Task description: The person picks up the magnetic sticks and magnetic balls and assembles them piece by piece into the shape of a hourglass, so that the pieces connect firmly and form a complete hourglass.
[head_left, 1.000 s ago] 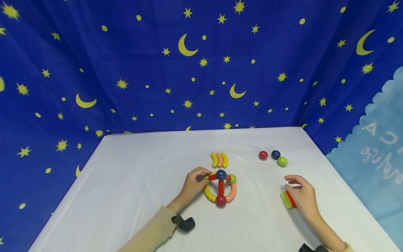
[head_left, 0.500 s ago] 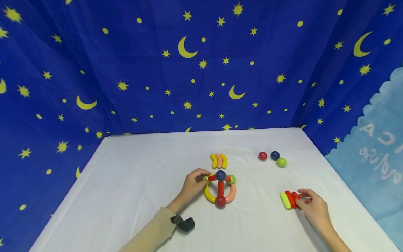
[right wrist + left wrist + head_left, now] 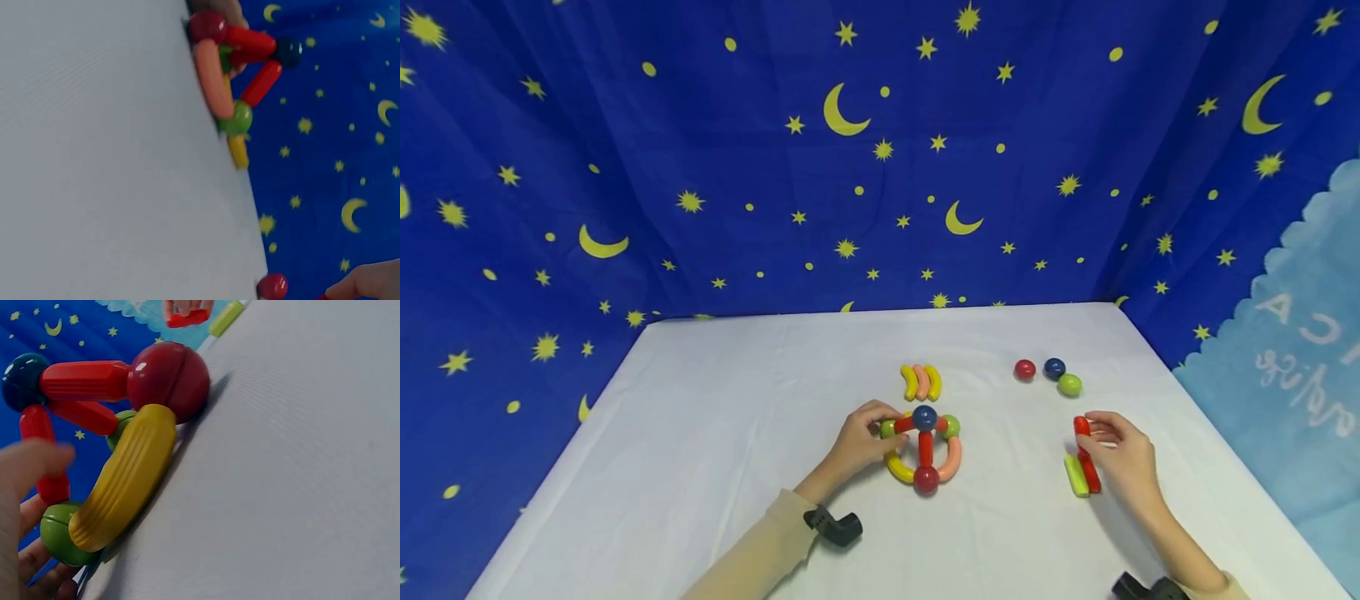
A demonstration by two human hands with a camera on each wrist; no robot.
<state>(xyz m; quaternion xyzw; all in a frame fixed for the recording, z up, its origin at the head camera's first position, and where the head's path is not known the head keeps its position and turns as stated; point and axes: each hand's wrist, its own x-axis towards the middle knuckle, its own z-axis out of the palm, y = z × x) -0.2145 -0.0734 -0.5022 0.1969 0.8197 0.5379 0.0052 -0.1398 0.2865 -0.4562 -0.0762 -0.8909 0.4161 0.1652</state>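
A ball-and-rod toy frame (image 3: 927,450) stands mid-table, with a blue ball (image 3: 925,417) on top of three red rods. Its base joins a red ball (image 3: 927,479), green balls and curved yellow and pink rods. My left hand (image 3: 859,437) holds the frame at its left green ball (image 3: 62,534); the fingers curl behind that ball and the thumb lies across the near side. Over to the right, my right hand (image 3: 1126,458) pinches a red rod (image 3: 1082,426) upright between thumb and fingers. Below it lie another red rod (image 3: 1090,477) and a light green rod (image 3: 1077,477).
Beyond the frame, two curved yellow rods (image 3: 933,382) flank a curved pink rod (image 3: 921,382). A loose red ball (image 3: 1025,370), blue ball (image 3: 1055,368) and green ball (image 3: 1070,384) lie at the back right. A starry blue curtain (image 3: 737,158) borders the white table (image 3: 737,392).
My right hand has gone to the rods at the right, taken a red one and raised it up and left. My left thumb has shifted from the green ball toward the near side.
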